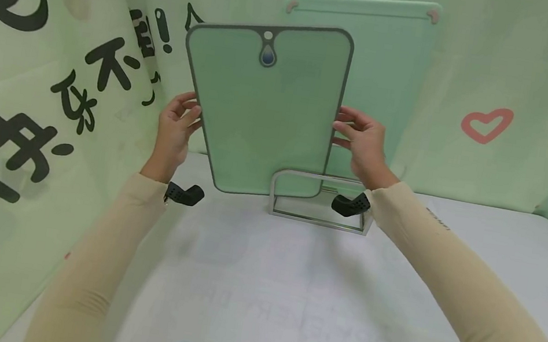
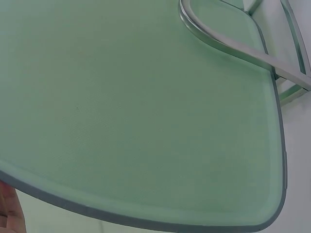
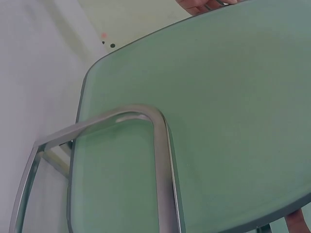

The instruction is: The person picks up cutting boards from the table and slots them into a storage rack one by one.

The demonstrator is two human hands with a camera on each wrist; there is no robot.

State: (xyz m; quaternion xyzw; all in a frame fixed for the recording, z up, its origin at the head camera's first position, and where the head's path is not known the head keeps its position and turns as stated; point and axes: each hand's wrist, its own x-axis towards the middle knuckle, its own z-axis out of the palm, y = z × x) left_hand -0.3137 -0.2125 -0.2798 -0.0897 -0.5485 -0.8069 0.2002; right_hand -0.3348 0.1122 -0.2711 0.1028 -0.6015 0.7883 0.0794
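A pale green cutting board [image 1: 266, 117] with a grey rim stands nearly upright, leaning a little, a drop-shaped inset near its top edge. My left hand [image 1: 175, 125] grips its left edge, and my right hand [image 1: 362, 142] pinches the right edge between thumb and fingers. The board's lower right corner sits behind the front bar of a metal rack [image 1: 316, 222]; its lower left part sticks out past the rack's side. In the right wrist view the rack bar [image 3: 163, 170] crosses in front of the board. Most of both hands is outside the wrist views.
Behind the held board, a second, lighter green board [image 1: 389, 64] with pinkish corners stands upright. The rack is on a white table [image 1: 256, 297]. Green curtains [image 1: 530, 67] with black characters and a red heart hang at the back and left.
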